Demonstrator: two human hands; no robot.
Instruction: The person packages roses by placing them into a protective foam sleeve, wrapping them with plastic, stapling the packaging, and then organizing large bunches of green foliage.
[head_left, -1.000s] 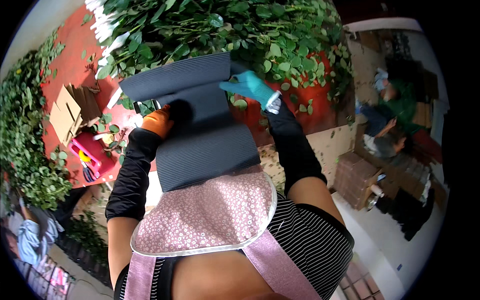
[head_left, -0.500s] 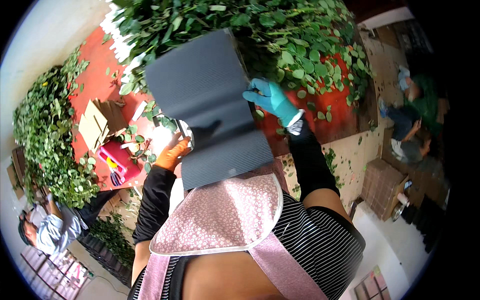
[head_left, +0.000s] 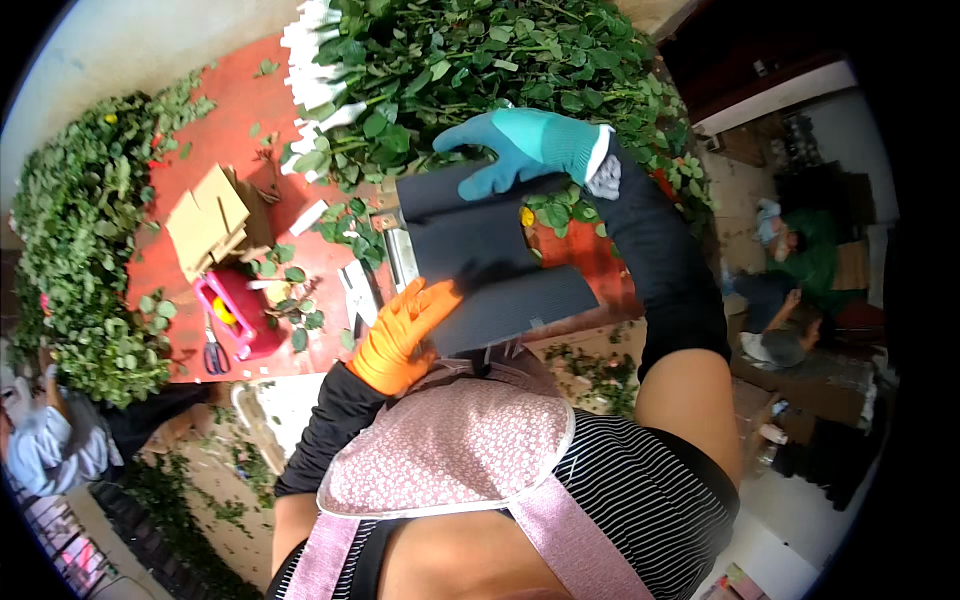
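A black corrugated sheet lies in front of me, bent into shallow folds, its near end reaching toward my apron. My left hand, in an orange glove, rests on the sheet's near left part with fingers stretched out. At the far edge, my right hand in a teal glove spreads its thumb and fingers over the sheet, gripping nothing that I can see. Metal parts show along the sheet's left side; what lies beneath the sheet is hidden. A small yellow thing sits beside its right edge.
Leafy green stems with white-wrapped ends are heaped at the back of the red table. More foliage lies left. Cardboard pieces, a pink container and scissors stand nearer. Other people are at right and far left.
The black sheet has come down from its raised, tilted position and now lies folded lower. My right hand has moved up to its far edge, and my left hand has slid onto its surface.
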